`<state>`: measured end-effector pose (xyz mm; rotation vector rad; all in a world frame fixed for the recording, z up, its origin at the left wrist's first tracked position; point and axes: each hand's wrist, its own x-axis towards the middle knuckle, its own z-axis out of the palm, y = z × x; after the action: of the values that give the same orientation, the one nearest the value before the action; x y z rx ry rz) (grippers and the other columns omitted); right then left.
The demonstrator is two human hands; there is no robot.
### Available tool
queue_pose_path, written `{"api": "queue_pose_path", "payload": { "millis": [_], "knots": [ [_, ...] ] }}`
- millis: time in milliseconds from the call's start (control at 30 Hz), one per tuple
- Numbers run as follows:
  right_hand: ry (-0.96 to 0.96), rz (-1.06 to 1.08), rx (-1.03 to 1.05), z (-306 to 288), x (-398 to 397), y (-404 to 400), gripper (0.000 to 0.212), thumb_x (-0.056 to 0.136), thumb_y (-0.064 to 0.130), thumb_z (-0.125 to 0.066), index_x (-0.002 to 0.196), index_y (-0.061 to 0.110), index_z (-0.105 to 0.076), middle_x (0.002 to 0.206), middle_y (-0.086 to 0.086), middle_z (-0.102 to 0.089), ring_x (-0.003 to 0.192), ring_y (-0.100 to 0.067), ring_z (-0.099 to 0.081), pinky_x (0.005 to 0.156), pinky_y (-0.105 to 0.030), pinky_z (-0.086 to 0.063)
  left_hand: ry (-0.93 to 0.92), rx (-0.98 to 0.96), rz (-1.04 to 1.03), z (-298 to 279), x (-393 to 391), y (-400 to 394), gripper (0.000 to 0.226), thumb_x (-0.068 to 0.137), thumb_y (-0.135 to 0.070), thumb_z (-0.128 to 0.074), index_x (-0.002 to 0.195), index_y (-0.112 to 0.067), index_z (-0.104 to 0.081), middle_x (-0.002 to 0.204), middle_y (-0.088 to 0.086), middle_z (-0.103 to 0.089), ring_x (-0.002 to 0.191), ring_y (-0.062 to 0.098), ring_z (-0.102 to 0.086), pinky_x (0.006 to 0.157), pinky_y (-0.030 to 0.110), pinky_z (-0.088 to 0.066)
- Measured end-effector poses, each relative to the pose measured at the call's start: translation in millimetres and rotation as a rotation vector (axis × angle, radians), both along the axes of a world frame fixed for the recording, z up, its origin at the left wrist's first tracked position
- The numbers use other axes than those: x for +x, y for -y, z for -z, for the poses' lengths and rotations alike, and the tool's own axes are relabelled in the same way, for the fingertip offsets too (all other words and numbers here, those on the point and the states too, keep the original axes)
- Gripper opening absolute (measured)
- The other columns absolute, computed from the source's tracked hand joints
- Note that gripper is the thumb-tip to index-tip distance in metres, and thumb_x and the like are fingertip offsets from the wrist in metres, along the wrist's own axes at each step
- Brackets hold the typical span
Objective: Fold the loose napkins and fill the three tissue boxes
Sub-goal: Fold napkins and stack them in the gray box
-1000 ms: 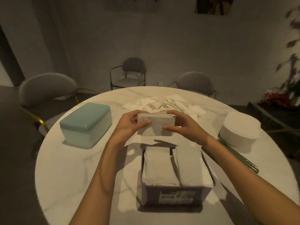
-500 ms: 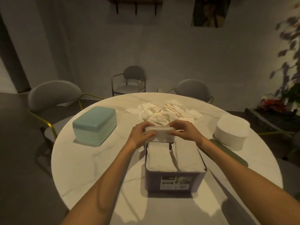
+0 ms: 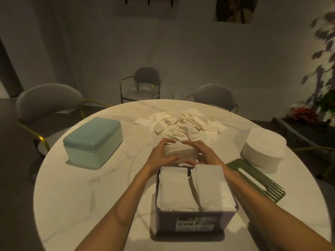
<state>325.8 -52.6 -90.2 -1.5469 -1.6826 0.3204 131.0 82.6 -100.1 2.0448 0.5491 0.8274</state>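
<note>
Box label [image 3: 194, 223]: print unreadable.

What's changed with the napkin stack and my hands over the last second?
Both hands, left hand and right hand, brought the napkin stack down from mid-air to the table, just behind the open box. They still grip it from both sides. The loose pile, teal box and white round box stayed put.

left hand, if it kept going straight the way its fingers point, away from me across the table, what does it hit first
Probably the pile of loose napkins, lying just beyond the folded stack that the left hand and right hand grip. Depth is unclear, so the gap is hard to judge.
</note>
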Motion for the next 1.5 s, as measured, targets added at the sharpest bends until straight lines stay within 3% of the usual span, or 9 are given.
{"api": "queue_pose_path", "payload": {
  "millis": [233, 400, 567, 667, 767, 833, 1067, 1267, 1500],
  "knots": [
    [-0.131, 0.034, -0.014, -6, 0, 0, 0.046, 0.082, 0.034, -0.081, 0.121, 0.022, -0.061, 0.116, 0.007, -0.068, 0.103, -0.014, -0.067, 0.082, -0.024, -0.058, -0.028, -0.006, -0.007, -10, -6, -3, 0.032, 0.069, -0.048, -0.078, 0.098, -0.038, -0.071, 0.098, -0.017, -0.074, 0.095, 0.003, -0.068, 0.081, 0.029, -0.056],
    [-0.183, 0.052, -0.126, -34, -2, 0, 0.025, 0.084, 0.024, -0.081, 0.107, 0.027, -0.072, 0.099, 0.011, -0.073, 0.091, -0.008, -0.069, 0.076, -0.017, -0.055, -0.021, -0.048, -0.003, -33, -12, -3, 0.028, 0.08, -0.017, -0.087, 0.106, -0.015, -0.078, 0.1, -0.004, -0.076, 0.097, 0.01, -0.069, 0.087, 0.039, -0.058],
    [-0.346, 0.016, -0.122, -85, -12, 13, 0.022, 0.09, 0.02, -0.073, 0.111, 0.025, -0.072, 0.11, 0.006, -0.073, 0.099, -0.014, -0.071, 0.075, -0.027, -0.061, -0.019, -0.152, 0.048, -89, -35, 20, 0.03, 0.089, -0.02, -0.08, 0.115, -0.007, -0.074, 0.11, 0.009, -0.072, 0.099, 0.021, -0.066, 0.082, 0.033, -0.058],
    [-0.352, 0.013, -0.199, -118, -24, 22, 0.033, 0.088, 0.033, -0.072, 0.119, 0.021, -0.071, 0.119, 0.002, -0.07, 0.106, -0.022, -0.069, 0.081, -0.029, -0.061, -0.034, -0.283, 0.061, -120, -54, 42, 0.025, 0.094, -0.022, -0.074, 0.114, -0.007, -0.071, 0.112, 0.011, -0.069, 0.099, 0.02, -0.064, 0.073, 0.025, -0.059],
    [-0.272, -0.044, -0.334, -143, -36, 34, 0.045, 0.085, 0.045, -0.068, 0.123, 0.021, -0.068, 0.125, 0.004, -0.065, 0.108, -0.021, -0.068, 0.088, -0.027, -0.059, -0.127, -0.375, 0.031, -141, -78, 63, 0.021, 0.09, -0.024, -0.078, 0.107, -0.013, -0.07, 0.107, 0.007, -0.073, 0.097, 0.017, -0.069, 0.068, 0.022, -0.06],
    [-0.21, -0.075, -0.428, -152, -44, 40, 0.032, 0.091, 0.042, -0.067, 0.119, 0.027, -0.067, 0.125, 0.011, -0.062, 0.109, -0.019, -0.067, 0.087, -0.024, -0.058, -0.232, -0.372, 0.004, -146, -91, 76, 0.03, 0.085, -0.029, -0.084, 0.108, -0.017, -0.07, 0.106, 0.004, -0.074, 0.097, 0.017, -0.069, 0.068, 0.022, -0.059],
    [0.016, -0.056, -0.601, -153, -75, 38, 0.044, 0.084, 0.048, -0.074, 0.119, 0.022, -0.074, 0.119, 0.006, -0.07, 0.105, -0.021, -0.07, 0.088, -0.026, -0.06, -0.471, -0.189, -0.104, -136, -113, 111, 0.046, 0.078, -0.039, -0.088, 0.108, -0.02, -0.059, 0.097, -0.004, -0.068, 0.079, 0.009, -0.067, 0.054, 0.015, -0.051],
    [0.223, 0.053, -0.588, -149, -94, 36, 0.036, 0.089, 0.039, -0.075, 0.12, 0.021, -0.073, 0.106, 0.006, -0.069, 0.089, -0.014, -0.073, 0.072, -0.012, -0.056, -0.589, 0.066, -0.129, -124, -111, 119, 0.055, 0.072, -0.052, -0.089, 0.103, -0.025, -0.053, 0.091, -0.005, -0.07, 0.082, 0.013, -0.067, 0.084, 0.042, -0.062],
    [0.41, 0.262, -0.552, -128, -106, 29, 0.048, 0.071, 0.059, -0.085, 0.105, 0.03, -0.07, 0.11, 0.011, -0.054, 0.102, -0.015, -0.054, 0.092, -0.029, -0.054, -0.656, 0.209, -0.167, -112, -112, 120, 0.071, 0.064, -0.064, -0.088, 0.104, -0.026, -0.044, 0.104, -0.003, -0.055, 0.092, 0.015, -0.048, 0.071, 0.035, -0.051]
  ]
}}
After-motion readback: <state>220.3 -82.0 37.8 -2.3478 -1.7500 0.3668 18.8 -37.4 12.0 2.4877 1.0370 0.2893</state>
